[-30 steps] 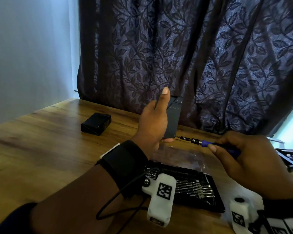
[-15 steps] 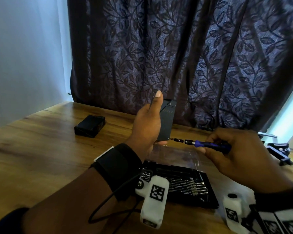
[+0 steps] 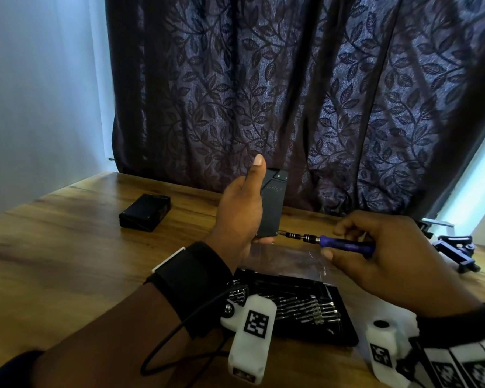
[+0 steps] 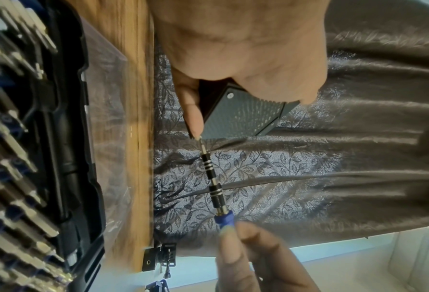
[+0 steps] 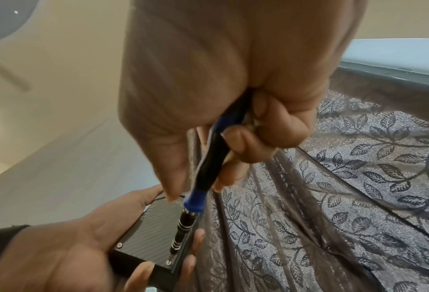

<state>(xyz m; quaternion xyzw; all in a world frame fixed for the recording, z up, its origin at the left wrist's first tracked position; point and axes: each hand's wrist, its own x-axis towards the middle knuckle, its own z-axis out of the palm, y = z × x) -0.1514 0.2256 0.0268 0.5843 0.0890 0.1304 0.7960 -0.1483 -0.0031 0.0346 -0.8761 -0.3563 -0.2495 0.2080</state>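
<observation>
Head view: screwdriver [image 3: 326, 240] tip meets lower corner of dark case [image 3: 273, 208].

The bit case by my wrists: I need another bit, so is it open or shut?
Open: the bit case shows its rows of bits uncovered, and its clear lid lies flat on the table beyond them.

Left side of the table [image 3: 53, 261] is wide open bar a small black box [image 3: 144, 212]; curtain [image 3: 305, 93] closes off the far edge; screwdriver [image 3: 342, 244] bridges the gap from right hand [image 3: 381, 256] to the slim device [image 3: 273, 211] in the left hand [image 3: 240, 214]; open bit case [image 3: 339, 312] and clear lid [image 3: 286, 260] lie right below; blue clamp [image 3: 454, 252] crowds the right edge
</observation>
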